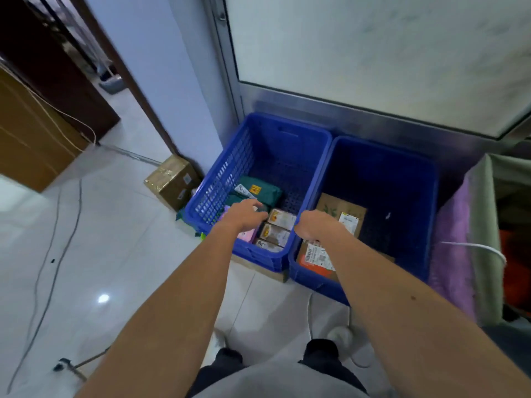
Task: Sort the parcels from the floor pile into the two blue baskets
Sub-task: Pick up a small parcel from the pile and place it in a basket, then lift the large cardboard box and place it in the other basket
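Note:
Two blue baskets stand side by side against a metal-framed door. The left basket (258, 150) has perforated walls and holds green parcels (260, 192), small boxes with yellow labels (280, 225) and a pink parcel (247, 235). My left hand (244, 218) reaches into it, thumb and fingers around a small dark grey parcel (262, 209). The right basket (382, 173) holds a brown cardboard box (339, 209) and an orange box with a white label (314, 258). My right hand (313, 225) hangs over the rim between the baskets, fingers curled, with nothing visible in it.
A taped brown box (172, 180) lies on the tiled floor left of the baskets. Cables (51, 254) trail across the floor at left. A purple cloth over a hamper (454, 254) stands right of the baskets. Wooden furniture (28, 133) is at far left.

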Action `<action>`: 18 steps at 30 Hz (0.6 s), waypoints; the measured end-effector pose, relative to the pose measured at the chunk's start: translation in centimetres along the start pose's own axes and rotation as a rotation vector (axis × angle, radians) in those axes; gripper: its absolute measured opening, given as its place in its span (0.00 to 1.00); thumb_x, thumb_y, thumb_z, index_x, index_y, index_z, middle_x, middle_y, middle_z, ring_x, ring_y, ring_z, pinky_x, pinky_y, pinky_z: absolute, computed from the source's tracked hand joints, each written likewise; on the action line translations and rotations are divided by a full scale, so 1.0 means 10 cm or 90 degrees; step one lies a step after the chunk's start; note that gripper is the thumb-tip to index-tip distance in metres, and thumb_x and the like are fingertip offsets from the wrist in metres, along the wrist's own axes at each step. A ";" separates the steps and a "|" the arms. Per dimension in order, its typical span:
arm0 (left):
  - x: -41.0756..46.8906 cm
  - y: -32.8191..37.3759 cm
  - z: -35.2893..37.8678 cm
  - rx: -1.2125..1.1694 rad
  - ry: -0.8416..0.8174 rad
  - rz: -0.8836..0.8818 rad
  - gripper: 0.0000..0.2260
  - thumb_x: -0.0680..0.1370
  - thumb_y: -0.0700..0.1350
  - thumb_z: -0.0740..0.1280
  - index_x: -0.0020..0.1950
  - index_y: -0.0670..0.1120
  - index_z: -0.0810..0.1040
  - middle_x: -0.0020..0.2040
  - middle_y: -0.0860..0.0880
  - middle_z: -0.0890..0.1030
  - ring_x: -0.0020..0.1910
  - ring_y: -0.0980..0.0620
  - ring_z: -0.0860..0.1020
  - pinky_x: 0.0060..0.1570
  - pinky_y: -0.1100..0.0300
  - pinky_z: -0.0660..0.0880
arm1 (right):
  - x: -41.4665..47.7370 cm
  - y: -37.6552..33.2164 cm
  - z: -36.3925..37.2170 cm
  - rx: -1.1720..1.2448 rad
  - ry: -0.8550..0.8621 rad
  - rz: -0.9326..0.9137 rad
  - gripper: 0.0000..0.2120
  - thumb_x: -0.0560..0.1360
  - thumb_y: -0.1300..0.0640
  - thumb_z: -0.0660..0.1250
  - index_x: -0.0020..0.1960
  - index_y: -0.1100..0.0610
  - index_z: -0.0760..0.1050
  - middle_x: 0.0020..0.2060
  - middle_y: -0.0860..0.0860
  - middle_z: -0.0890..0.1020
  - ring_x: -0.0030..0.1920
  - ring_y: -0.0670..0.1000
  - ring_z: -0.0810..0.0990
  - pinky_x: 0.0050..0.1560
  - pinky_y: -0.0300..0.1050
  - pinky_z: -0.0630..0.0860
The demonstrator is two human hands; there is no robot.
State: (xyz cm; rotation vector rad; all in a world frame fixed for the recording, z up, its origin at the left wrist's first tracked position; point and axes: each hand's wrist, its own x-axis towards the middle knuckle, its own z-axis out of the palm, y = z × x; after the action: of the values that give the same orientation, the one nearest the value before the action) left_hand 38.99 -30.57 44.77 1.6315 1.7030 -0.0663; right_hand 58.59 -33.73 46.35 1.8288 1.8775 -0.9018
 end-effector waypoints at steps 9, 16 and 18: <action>-0.22 -1.60 -0.99 -0.030 0.038 0.008 0.21 0.79 0.55 0.67 0.70 0.49 0.76 0.70 0.47 0.75 0.66 0.46 0.75 0.65 0.54 0.71 | 0.19 -1.74 0.18 -0.003 0.017 0.013 0.13 0.82 0.53 0.57 0.53 0.61 0.76 0.53 0.59 0.81 0.43 0.58 0.77 0.42 0.49 0.71; -0.31 -2.31 -1.54 -0.069 0.058 0.003 0.22 0.77 0.57 0.66 0.70 0.52 0.76 0.70 0.49 0.76 0.65 0.49 0.76 0.60 0.59 0.70 | 0.31 -2.70 0.10 -0.048 0.044 -0.009 0.19 0.84 0.50 0.55 0.69 0.60 0.71 0.65 0.58 0.77 0.63 0.59 0.77 0.55 0.49 0.71; -0.27 -2.44 -1.63 -0.086 0.070 -0.009 0.22 0.75 0.57 0.66 0.68 0.53 0.77 0.68 0.49 0.78 0.63 0.49 0.77 0.62 0.57 0.73 | 0.41 -2.88 0.08 -0.064 0.042 -0.030 0.19 0.84 0.49 0.55 0.68 0.60 0.71 0.65 0.58 0.77 0.63 0.59 0.76 0.57 0.50 0.72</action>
State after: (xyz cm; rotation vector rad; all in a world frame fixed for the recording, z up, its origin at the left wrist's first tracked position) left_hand 9.62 -28.71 46.76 1.5489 1.7611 0.1305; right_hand 29.79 -29.91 48.45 1.7813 1.9758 -0.7561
